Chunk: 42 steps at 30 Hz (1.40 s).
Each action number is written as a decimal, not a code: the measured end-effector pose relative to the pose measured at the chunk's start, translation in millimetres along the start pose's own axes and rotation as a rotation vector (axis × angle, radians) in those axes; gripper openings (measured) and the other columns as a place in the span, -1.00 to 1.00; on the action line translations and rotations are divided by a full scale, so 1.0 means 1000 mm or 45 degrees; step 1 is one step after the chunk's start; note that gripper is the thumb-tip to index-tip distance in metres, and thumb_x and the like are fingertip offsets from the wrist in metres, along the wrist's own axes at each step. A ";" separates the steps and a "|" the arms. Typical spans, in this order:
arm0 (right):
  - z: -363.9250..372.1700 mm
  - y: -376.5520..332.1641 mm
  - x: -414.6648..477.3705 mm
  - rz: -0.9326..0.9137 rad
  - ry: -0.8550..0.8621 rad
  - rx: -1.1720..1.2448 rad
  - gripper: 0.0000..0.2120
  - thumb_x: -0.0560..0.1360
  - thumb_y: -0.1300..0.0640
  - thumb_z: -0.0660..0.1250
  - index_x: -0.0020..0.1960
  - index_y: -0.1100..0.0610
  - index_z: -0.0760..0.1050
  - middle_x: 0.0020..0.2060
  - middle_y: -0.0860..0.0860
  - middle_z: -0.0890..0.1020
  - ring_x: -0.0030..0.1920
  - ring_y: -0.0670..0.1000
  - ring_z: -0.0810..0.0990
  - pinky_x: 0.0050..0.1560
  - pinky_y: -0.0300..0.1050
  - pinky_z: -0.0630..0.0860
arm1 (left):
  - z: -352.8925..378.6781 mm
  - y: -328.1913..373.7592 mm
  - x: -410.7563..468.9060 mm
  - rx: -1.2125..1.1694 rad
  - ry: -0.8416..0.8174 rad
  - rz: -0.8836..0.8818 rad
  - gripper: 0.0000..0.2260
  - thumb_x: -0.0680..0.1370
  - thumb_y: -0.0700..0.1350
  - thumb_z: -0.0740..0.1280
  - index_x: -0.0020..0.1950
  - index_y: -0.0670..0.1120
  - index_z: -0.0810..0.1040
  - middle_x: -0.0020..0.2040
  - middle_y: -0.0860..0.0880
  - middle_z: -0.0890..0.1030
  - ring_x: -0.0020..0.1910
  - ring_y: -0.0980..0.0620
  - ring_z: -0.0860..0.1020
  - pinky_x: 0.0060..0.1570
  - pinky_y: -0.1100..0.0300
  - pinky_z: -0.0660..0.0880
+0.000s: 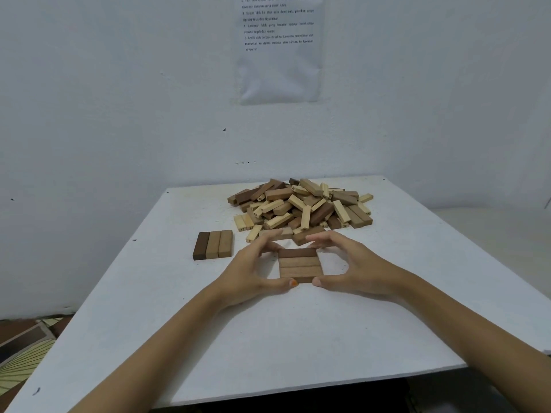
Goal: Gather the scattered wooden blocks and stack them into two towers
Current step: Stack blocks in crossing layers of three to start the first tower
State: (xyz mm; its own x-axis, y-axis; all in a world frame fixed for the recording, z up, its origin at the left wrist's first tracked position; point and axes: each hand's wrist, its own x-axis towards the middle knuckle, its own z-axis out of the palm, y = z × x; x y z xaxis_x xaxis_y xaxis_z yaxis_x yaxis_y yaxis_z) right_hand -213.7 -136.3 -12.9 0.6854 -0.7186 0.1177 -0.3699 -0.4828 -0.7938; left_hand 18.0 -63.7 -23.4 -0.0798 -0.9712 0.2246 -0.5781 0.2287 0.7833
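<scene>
- Block layer flat on table; L hand & R hand cupped round it, thumbs at near edge.
- 3-block row to its left; loose pile behind.

The white table carries a loose pile of wooden blocks at its far middle, light and dark mixed. Left of centre lie three blocks side by side, one dark and two tan. Nearer, at the middle, sits a square set of blocks, packed flat together.
</scene>
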 end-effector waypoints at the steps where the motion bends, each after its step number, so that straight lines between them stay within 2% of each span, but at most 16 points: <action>1: 0.001 -0.001 0.001 -0.014 0.015 0.005 -0.40 0.31 -0.01 0.56 0.26 -0.28 0.40 0.21 -0.26 0.52 0.33 -0.24 0.40 0.34 -0.08 0.40 | -0.001 0.000 -0.001 0.000 0.016 0.020 -0.29 0.33 -0.08 0.58 0.36 0.22 0.30 0.12 0.11 0.56 0.19 0.28 0.46 0.13 0.48 0.30; 5: 0.005 -0.012 0.013 -0.093 0.069 -0.039 -0.42 0.32 0.08 0.59 0.27 -0.13 0.45 0.17 -0.20 0.57 0.23 -0.22 0.48 0.31 -0.22 0.33 | -0.018 0.002 -0.005 0.051 0.095 0.110 -0.27 0.30 -0.07 0.59 0.38 0.08 0.34 0.11 0.11 0.59 0.18 0.30 0.47 0.09 0.55 0.27; 7: 0.008 -0.020 0.022 -0.135 0.083 -0.013 -0.42 0.32 0.11 0.59 0.27 -0.07 0.46 0.15 -0.15 0.59 0.18 -0.21 0.52 0.25 -0.29 0.38 | -0.031 0.001 -0.005 0.077 0.131 0.122 -0.26 0.28 -0.03 0.60 0.38 0.07 0.35 0.12 0.10 0.59 0.17 0.27 0.47 0.05 0.55 0.28; 9: 0.014 -0.029 0.033 -0.158 0.089 0.023 -0.43 0.32 0.12 0.59 0.26 -0.06 0.46 0.14 -0.16 0.58 0.15 -0.21 0.54 0.20 -0.29 0.44 | -0.045 -0.002 -0.006 0.062 0.171 0.097 -0.27 0.28 -0.02 0.60 0.37 0.10 0.36 0.12 0.10 0.59 0.18 0.26 0.49 0.09 0.49 0.31; 12: 0.027 -0.040 0.054 -0.197 0.098 0.064 -0.45 0.32 0.12 0.59 0.24 -0.08 0.46 0.14 -0.16 0.57 0.16 -0.17 0.53 0.19 -0.23 0.47 | -0.066 -0.009 -0.010 -0.038 0.210 0.040 -0.27 0.26 -0.02 0.59 0.36 0.14 0.36 0.10 0.07 0.60 0.18 0.14 0.53 0.17 0.28 0.42; 13: 0.032 -0.043 0.061 -0.218 0.095 0.076 -0.45 0.32 0.11 0.59 0.24 -0.08 0.46 0.14 -0.14 0.56 0.18 -0.15 0.52 0.20 -0.22 0.46 | -0.073 -0.012 -0.012 -0.062 0.217 0.019 -0.27 0.27 -0.07 0.60 0.36 0.13 0.36 0.10 0.05 0.60 0.17 0.12 0.54 0.14 0.31 0.43; 15: 0.042 -0.049 0.075 -0.246 0.086 0.066 -0.45 0.32 0.10 0.59 0.23 -0.10 0.45 0.14 -0.12 0.55 0.19 -0.16 0.50 0.21 -0.26 0.42 | -0.086 -0.018 -0.016 -0.035 0.241 -0.017 -0.27 0.29 -0.12 0.60 0.36 0.14 0.34 0.11 0.09 0.61 0.18 0.18 0.52 0.10 0.45 0.36; 18: 0.057 -0.055 0.095 -0.250 0.103 0.065 -0.47 0.32 0.10 0.59 0.21 -0.09 0.46 0.12 -0.13 0.56 0.15 -0.21 0.48 0.15 -0.37 0.38 | -0.103 -0.032 -0.017 -0.007 0.271 -0.055 -0.28 0.28 -0.06 0.57 0.35 0.19 0.33 0.13 0.18 0.60 0.27 0.25 0.44 0.21 0.37 0.22; 22: 0.074 -0.054 0.119 -0.222 0.116 0.097 -0.46 0.30 0.07 0.58 0.21 -0.13 0.46 0.16 -0.13 0.55 0.20 -0.09 0.47 0.25 -0.06 0.44 | -0.115 -0.051 -0.014 -0.049 0.309 -0.114 -0.31 0.35 -0.18 0.56 0.37 0.16 0.33 0.16 0.15 0.60 0.30 0.26 0.42 0.26 0.29 0.20; 24: 0.082 -0.052 0.126 -0.198 0.131 0.095 -0.46 0.28 0.01 0.57 0.19 -0.18 0.45 0.17 -0.14 0.53 0.20 -0.09 0.45 0.26 0.00 0.44 | -0.117 -0.057 -0.014 -0.081 0.320 -0.122 -0.31 0.35 -0.20 0.56 0.37 0.12 0.34 0.16 0.14 0.60 0.29 0.25 0.43 0.27 0.26 0.24; 26: 0.091 -0.050 0.130 -0.186 0.169 0.089 -0.47 0.24 -0.06 0.54 0.16 -0.23 0.45 0.16 -0.19 0.51 0.22 -0.10 0.43 0.27 0.01 0.43 | -0.117 -0.063 -0.015 -0.099 0.334 -0.134 -0.31 0.33 -0.17 0.55 0.37 0.11 0.34 0.16 0.14 0.60 0.30 0.23 0.44 0.32 0.17 0.29; 30: 0.099 -0.049 0.131 -0.199 0.192 0.008 -0.50 0.30 0.05 0.54 0.15 -0.22 0.44 0.06 -0.33 0.45 0.19 -0.10 0.39 0.24 0.00 0.43 | -0.119 -0.069 -0.018 -0.100 0.319 -0.143 -0.30 0.31 -0.15 0.54 0.38 0.11 0.34 0.17 0.14 0.59 0.31 0.19 0.43 0.36 -0.04 0.34; 34: 0.102 -0.046 0.132 -0.196 0.182 -0.001 -0.50 0.27 -0.03 0.52 0.11 -0.29 0.40 0.13 -0.25 0.49 0.20 -0.09 0.38 0.26 0.04 0.41 | -0.120 -0.068 -0.019 -0.064 0.301 -0.165 -0.30 0.30 -0.12 0.54 0.38 0.11 0.34 0.16 0.16 0.59 0.30 0.20 0.44 0.39 0.02 0.31; 37: 0.102 -0.045 0.131 -0.195 0.171 -0.020 -0.49 0.30 0.02 0.54 0.13 -0.25 0.40 0.12 -0.28 0.48 0.21 -0.10 0.37 0.29 0.06 0.36 | -0.119 -0.068 -0.019 -0.034 0.277 -0.179 -0.30 0.30 -0.10 0.54 0.38 0.13 0.34 0.17 0.15 0.59 0.31 0.20 0.44 0.39 0.02 0.30; 42: 0.102 -0.045 0.130 -0.197 0.157 -0.034 -0.49 0.29 -0.03 0.51 0.15 -0.24 0.39 0.14 -0.27 0.49 0.22 -0.10 0.38 0.32 0.10 0.33 | -0.120 -0.067 -0.018 -0.013 0.262 -0.184 -0.30 0.31 -0.11 0.54 0.38 0.14 0.33 0.17 0.16 0.58 0.30 0.21 0.44 0.39 0.05 0.30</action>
State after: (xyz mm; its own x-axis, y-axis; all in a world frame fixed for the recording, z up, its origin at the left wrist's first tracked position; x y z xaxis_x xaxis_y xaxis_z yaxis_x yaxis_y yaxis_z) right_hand -44.0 -156.6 -22.9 0.6537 -0.6902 0.3104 -0.2838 -0.6038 -0.7449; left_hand 155.5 -53.3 -10.6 0.1706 -0.9600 0.2218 -0.5629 0.0898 0.8216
